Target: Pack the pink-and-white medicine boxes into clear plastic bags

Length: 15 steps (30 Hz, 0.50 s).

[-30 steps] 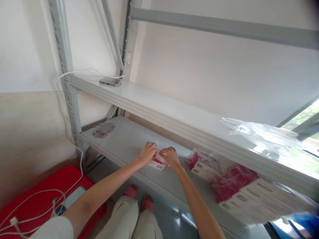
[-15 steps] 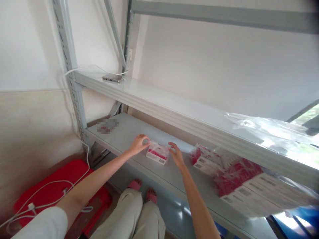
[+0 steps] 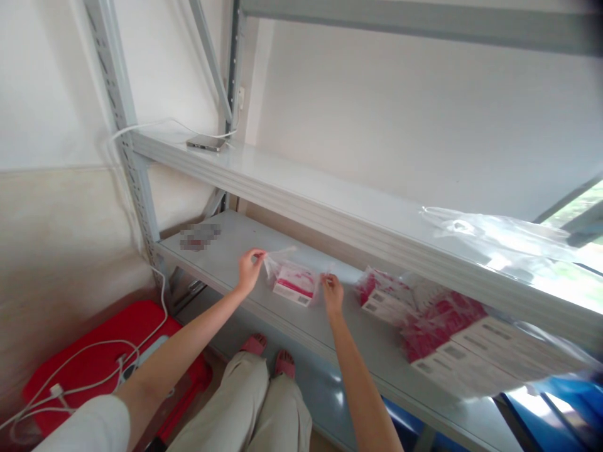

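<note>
On the lower shelf lies a small white and magenta box [image 3: 295,285] inside a clear plastic bag [image 3: 274,262]. My left hand [image 3: 250,269] pinches the bag's left edge and pulls it taut, away from the box. At the other side, my right hand [image 3: 332,290] has its fingers closed at the bag's right edge; how much film they grip is partly hidden. To the right stand several more bagged magenta and white boxes [image 3: 440,326], grouped in rows.
The upper shelf [image 3: 301,182] carries a phone [image 3: 206,143] with a white cable and clear plastic bags [image 3: 494,235]. A blurred-out item [image 3: 200,236] lies at the lower shelf's left end. A red bin lid [image 3: 94,351] with cables is at floor level, left. Metal posts frame the rack.
My left hand has moved left, drawing the bag's edge out from the box. My right hand's fingers have closed by the bag's right side. The view has shifted slightly.
</note>
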{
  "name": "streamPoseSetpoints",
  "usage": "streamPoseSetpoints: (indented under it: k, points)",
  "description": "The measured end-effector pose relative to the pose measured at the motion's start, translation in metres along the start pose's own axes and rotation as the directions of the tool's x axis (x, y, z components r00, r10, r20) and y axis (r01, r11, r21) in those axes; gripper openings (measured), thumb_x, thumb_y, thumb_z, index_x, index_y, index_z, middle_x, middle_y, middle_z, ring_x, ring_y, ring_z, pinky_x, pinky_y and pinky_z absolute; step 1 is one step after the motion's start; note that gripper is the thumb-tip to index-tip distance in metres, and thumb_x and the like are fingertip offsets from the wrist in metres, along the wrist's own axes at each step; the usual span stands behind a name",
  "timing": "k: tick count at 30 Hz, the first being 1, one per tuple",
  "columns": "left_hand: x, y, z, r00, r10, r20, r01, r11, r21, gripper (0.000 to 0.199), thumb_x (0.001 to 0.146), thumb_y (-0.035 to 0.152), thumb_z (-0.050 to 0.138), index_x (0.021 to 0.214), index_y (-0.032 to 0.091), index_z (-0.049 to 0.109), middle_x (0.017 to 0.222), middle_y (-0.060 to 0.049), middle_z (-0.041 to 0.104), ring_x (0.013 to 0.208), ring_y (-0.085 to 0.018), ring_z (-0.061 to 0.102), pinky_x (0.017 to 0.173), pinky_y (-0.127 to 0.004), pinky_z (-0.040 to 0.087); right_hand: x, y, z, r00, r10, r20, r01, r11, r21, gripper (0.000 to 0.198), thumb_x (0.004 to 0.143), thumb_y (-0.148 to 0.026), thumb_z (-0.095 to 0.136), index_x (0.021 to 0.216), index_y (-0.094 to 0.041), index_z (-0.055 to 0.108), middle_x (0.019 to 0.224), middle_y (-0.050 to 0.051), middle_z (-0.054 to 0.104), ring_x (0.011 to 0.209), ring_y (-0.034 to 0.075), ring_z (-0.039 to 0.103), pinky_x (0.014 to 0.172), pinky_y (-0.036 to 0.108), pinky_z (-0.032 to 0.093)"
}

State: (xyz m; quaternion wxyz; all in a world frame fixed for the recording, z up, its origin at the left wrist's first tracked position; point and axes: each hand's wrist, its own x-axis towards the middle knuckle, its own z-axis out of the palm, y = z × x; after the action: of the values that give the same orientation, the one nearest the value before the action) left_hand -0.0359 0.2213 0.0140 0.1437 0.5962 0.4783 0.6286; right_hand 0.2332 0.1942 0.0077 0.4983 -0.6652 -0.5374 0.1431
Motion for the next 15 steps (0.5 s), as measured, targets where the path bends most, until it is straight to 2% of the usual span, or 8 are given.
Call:
streamPoseSetpoints:
  k: [4, 5, 7, 8, 9, 11, 12, 15]
  points:
    - [-0.013, -0.005, -0.007, 0.944, 0.059, -0.325, -0.021, 0.993, 0.117, 0.024, 0.089, 0.02, 0.044, 0.112, 0.015, 0.051, 0.111, -0.013, 0.057, 0.105, -0.022, 0.055, 0.094, -0.041, 0.043, -0.006, -0.005, -0.003, 0.984, 0.057, -0.168, -0.054, 0.998, 0.028, 0.049, 0.086, -0.039, 0.023, 0.12, -0.013, 0.047, 0.115, 0.02, 0.057, 0.107, 0.029, 0.057, 0.087, 0.045, 0.047]
    - [-0.017, 0.001, -0.006, 0.939, 0.151, -0.308, -0.101, 0.98, 0.173, 0.027, 0.089, 0.018, 0.043, 0.115, 0.014, 0.049, 0.117, -0.015, 0.053, 0.112, -0.023, 0.051, 0.098, -0.043, 0.04, -0.01, -0.01, -0.004, 0.965, 0.037, -0.259, -0.035, 0.999, 0.015, 0.05, 0.086, -0.036, 0.024, 0.128, -0.014, 0.039, 0.123, 0.02, 0.051, 0.114, 0.028, 0.052, 0.092, 0.046, 0.044]
    - [-0.021, 0.022, -0.002, 0.916, 0.399, -0.027, -0.381, 0.891, 0.246, 0.028, 0.089, 0.016, 0.042, 0.116, 0.015, 0.049, 0.123, -0.015, 0.051, 0.119, -0.024, 0.047, 0.101, -0.043, 0.037, -0.022, -0.024, -0.007, 0.905, -0.115, -0.41, 0.095, 0.993, -0.07, 0.052, 0.086, -0.032, 0.032, 0.135, -0.016, 0.03, 0.132, 0.019, 0.043, 0.122, 0.028, 0.044, 0.1, 0.047, 0.037]
    - [-0.021, 0.034, 0.002, 0.835, 0.51, 0.205, -0.548, 0.805, 0.228, 0.026, 0.09, 0.015, 0.043, 0.114, 0.016, 0.051, 0.122, -0.014, 0.053, 0.117, -0.023, 0.048, 0.1, -0.041, 0.038, -0.028, -0.033, -0.007, 0.877, -0.246, -0.412, 0.204, 0.968, -0.143, 0.049, 0.086, -0.029, 0.035, 0.134, -0.017, 0.032, 0.13, 0.018, 0.045, 0.123, 0.028, 0.044, 0.101, 0.047, 0.036]
    - [-0.019, 0.045, 0.006, 0.682, 0.581, 0.445, -0.7, 0.694, 0.167, 0.024, 0.089, 0.015, 0.044, 0.111, 0.017, 0.054, 0.119, -0.013, 0.056, 0.113, -0.022, 0.051, 0.097, -0.039, 0.04, -0.033, -0.042, -0.007, 0.858, -0.393, -0.331, 0.336, 0.916, -0.219, 0.044, 0.087, -0.026, 0.036, 0.13, -0.018, 0.038, 0.126, 0.016, 0.049, 0.12, 0.027, 0.045, 0.1, 0.047, 0.036]
    - [-0.011, 0.063, 0.015, 0.374, 0.559, 0.74, -0.862, 0.504, 0.055, 0.019, 0.089, 0.015, 0.048, 0.105, 0.016, 0.059, 0.109, -0.012, 0.062, 0.103, -0.022, 0.057, 0.09, -0.036, 0.043, -0.04, -0.057, -0.006, 0.794, -0.608, 0.015, 0.584, 0.755, -0.297, 0.034, 0.089, -0.018, 0.034, 0.121, -0.018, 0.047, 0.117, 0.013, 0.057, 0.112, 0.025, 0.051, 0.095, 0.043, 0.039]
    - [-0.006, 0.068, 0.018, 0.295, 0.509, 0.809, -0.895, 0.444, 0.046, 0.017, 0.089, 0.014, 0.049, 0.102, 0.015, 0.06, 0.103, -0.012, 0.064, 0.098, -0.022, 0.059, 0.087, -0.035, 0.044, -0.04, -0.062, -0.004, 0.743, -0.642, 0.189, 0.665, 0.68, -0.308, 0.033, 0.09, -0.015, 0.033, 0.119, -0.017, 0.05, 0.114, 0.012, 0.059, 0.108, 0.024, 0.053, 0.093, 0.041, 0.04]
    - [0.009, 0.066, 0.019, 0.29, 0.377, 0.88, -0.918, 0.37, 0.144, 0.014, 0.088, 0.01, 0.051, 0.092, 0.011, 0.065, 0.087, -0.011, 0.068, 0.088, -0.022, 0.064, 0.081, -0.034, 0.046, -0.033, -0.068, -0.003, 0.686, -0.553, 0.473, 0.727, 0.535, -0.43, 0.034, 0.092, -0.011, 0.035, 0.123, -0.015, 0.05, 0.111, 0.012, 0.063, 0.102, 0.022, 0.057, 0.09, 0.036, 0.039]
